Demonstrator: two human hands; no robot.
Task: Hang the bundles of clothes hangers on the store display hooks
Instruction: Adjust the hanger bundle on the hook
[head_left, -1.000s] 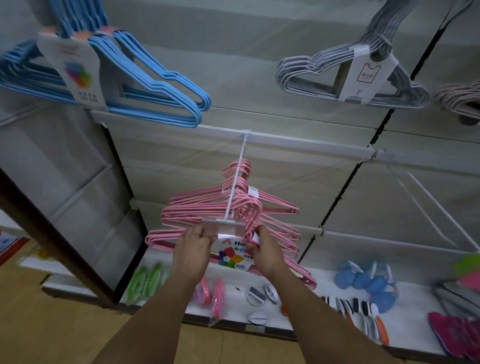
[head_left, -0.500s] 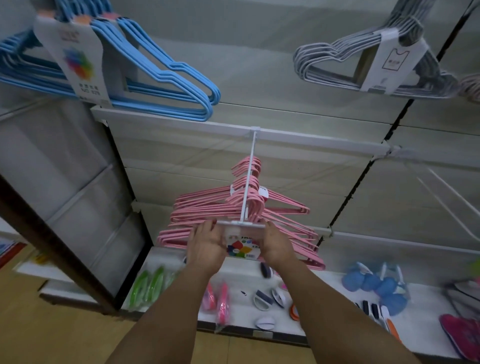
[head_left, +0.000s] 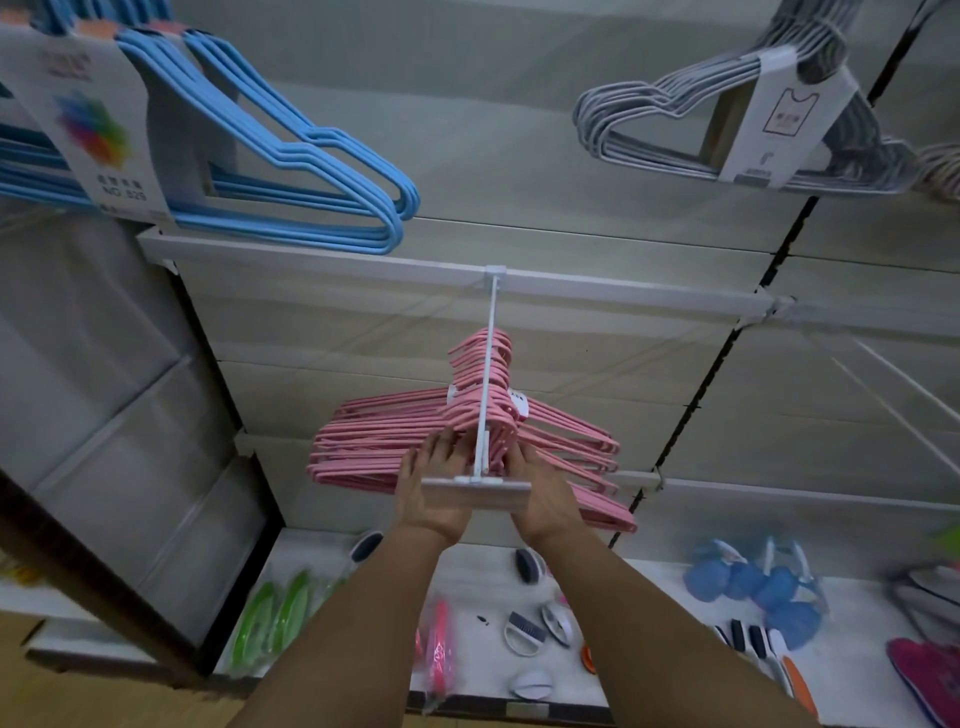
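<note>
the pink hangers (head_left: 415, 441) sit in the middle of the picture, threaded on the white hook (head_left: 485, 384) that sticks out from the rail (head_left: 623, 293). some pink bundles hang further back on the hook, toward 12 o'clock. the front bundle is right at the hook's near end, just behind the clear tag plate (head_left: 475, 493).

the left hand (head_left: 431, 493) is at 9 o'clock of the hook and the right hand (head_left: 540, 499) at 3 o'clock. both press on the front bundle from either side. the left fingers look mostly straight against the pink wire. the tag plate hides part of each grip, so i cannot tell if either grip is pinching the wire.

what could go wrong: the bundle is close to the tip, so if the hands let go too soon it might slide off and drop on the shelf (head_left: 649, 649) below, at 6 o'clock, where brushes (head_left: 524, 631) lie. a hard push could make the pink bundles tangle. a crooked push could bend the thin hook.

writing: the label (head_left: 93, 124) on the blue hangers (head_left: 311, 171) at 10 o'clock reads "no. 529" under some signs i cannot read. the grey hangers (head_left: 675, 119) at 2 o'clock have a card (head_left: 784, 119) with a shirt drawing. its words are too small. a small white sticker (head_left: 519, 402) on the pink hangers is too blurry to read.
</note>
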